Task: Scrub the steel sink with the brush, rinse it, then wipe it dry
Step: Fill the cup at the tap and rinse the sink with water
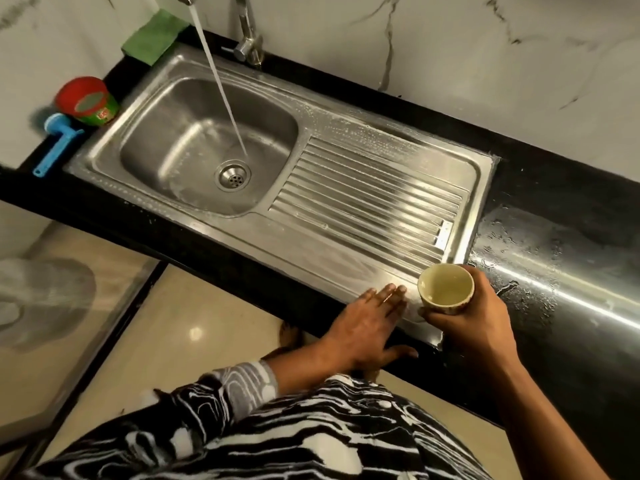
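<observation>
Your left hand (367,320) lies flat on the front edge of the sink (363,188), near its right corner. The fingers are straight and close together, and they press on the wet steel. Your thumb hangs over the front of the sink's edge.

Your right hand (474,323) is just above the sink's front right corner. Its fingers are curled round a small cup (445,287). The cup sits upright. (I cannot tell if there is water in it.)

The tap (247,36) at the back of the sink is on. Water (221,88) falls into the bowl of the sink, close to the drain (232,175).

The brush (57,143) lies just left of the sink, and no hand is on it. A red and green tub (88,102) stands next to it, also left of the sink. So I think the scrub part is done.

You look to be in the rinse part now. White soapy marks show along the back and front edges of the sink, so there is more to wash off. The cup would help you pour water where the tap cannot reach.

The wipe is not yet done. The sink is wet all over, and the counter (540,258) right of the sink is wet too. A green cloth (154,36) waits at the sink's back left corner.
</observation>
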